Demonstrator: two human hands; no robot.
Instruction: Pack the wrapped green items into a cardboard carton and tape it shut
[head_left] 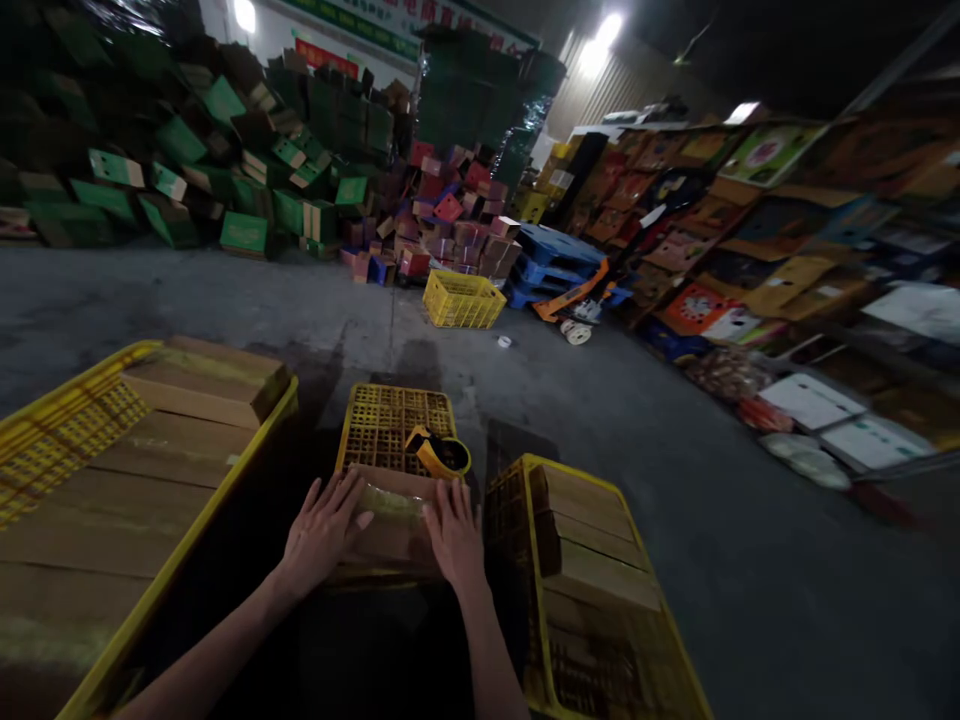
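My left hand (324,528) lies flat with fingers spread on top of a small brown cardboard box (390,535). My right hand (453,530) rests flat on the same box, a little to the right. A strip of clear tape shines on the box top between the hands. The box sits on an upturned yellow plastic crate (382,425). A yellow tape dispenser (439,452) lies on the crate just beyond my right fingertips.
A yellow crate (225,480) with flat brown cardboard stands at left, another (592,590) at right. Farther off are a yellow basket (463,299), blue pallets (559,250), piles of green and red boxes, and a wall of stacked cartons along the right.
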